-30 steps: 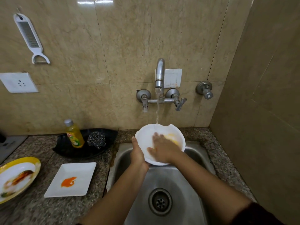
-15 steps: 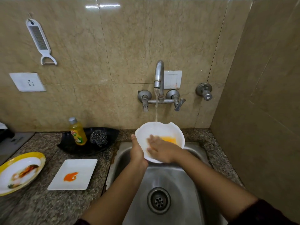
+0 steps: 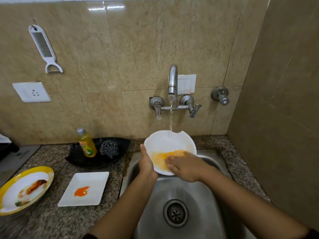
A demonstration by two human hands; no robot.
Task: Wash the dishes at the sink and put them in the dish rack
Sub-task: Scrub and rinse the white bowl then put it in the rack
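A white bowl with a chipped far rim is held tilted over the steel sink, under the running tap. Orange-yellow residue smears its lower inside. My left hand grips the bowl's left rim, thumb on the edge. My right hand lies flat inside the bowl, fingers rubbing the orange smear. Water falls onto the bowl's upper inside. A square white plate with an orange stain and a yellow-rimmed plate with food scraps wait on the counter to the left.
A black tray at the back of the counter holds a yellow dish-soap bottle and a steel scrubber. A grater hangs on the tiled wall. A side wall closes in on the right. The drain sits below the bowl.
My right hand has slid to the right and lower inside the bowl, spreading the orange residue across it. The left hand keeps its grip on the rim.
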